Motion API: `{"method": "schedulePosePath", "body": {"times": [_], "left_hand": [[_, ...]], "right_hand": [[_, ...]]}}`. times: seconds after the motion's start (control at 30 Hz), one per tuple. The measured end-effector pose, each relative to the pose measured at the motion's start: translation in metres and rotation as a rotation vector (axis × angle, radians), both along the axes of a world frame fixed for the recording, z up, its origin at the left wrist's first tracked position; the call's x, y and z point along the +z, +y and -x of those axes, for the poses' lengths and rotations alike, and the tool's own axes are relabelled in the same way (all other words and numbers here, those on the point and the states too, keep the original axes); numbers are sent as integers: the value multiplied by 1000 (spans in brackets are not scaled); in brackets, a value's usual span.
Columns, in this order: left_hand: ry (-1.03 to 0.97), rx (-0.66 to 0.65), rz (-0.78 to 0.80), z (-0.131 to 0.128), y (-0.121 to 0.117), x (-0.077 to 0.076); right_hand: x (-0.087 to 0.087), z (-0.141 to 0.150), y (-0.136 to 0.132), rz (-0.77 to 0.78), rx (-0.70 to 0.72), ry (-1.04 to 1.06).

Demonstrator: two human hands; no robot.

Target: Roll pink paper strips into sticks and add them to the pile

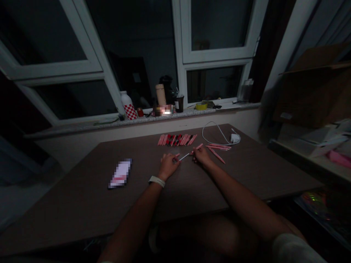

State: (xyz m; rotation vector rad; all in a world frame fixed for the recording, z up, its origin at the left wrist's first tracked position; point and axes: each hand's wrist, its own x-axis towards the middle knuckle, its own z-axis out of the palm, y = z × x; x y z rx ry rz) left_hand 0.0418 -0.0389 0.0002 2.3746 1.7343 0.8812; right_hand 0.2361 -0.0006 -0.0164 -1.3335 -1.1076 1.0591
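Fingers, left hand (168, 164): closed in a pinch at the near end of a thin white rod (184, 157); a pink piece (177, 155) shows at the fingertips.
Fingers, right hand (201, 155): closed on a pink pen barrel (199, 146).
Rod position: between the hands, far end near the right fingertips; contact with barrel cannot be told.
Long axes: rod and barrel both slant from near left to far right.
Forearms: reaching forward, converging over the table (142, 204).
Pen row (177, 140): beyond the hands.

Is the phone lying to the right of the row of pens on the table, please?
No, the phone lies to the left of the row of pens.
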Motion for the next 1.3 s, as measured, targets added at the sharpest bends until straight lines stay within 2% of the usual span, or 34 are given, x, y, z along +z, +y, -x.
{"method": "schedulePosePath", "body": {"times": [0.3,0.5,0.93,1.07,1.3], "left_hand": [[10,20,13,1,0,1],[10,20,25,0,-1,2],[-7,16,11,-1,-1,2],[-46,-20,-5,-1,-1,1],[-29,-165,-15,0,2,-1]], "right_hand": [[-12,1,2,-122,176,-236],[-12,-1,1,-169,198,-283],[-12,1,-2,-169,175,-271],[-6,2,-5,-159,181,-269],[-5,1,-5,-161,207,-264]]}}
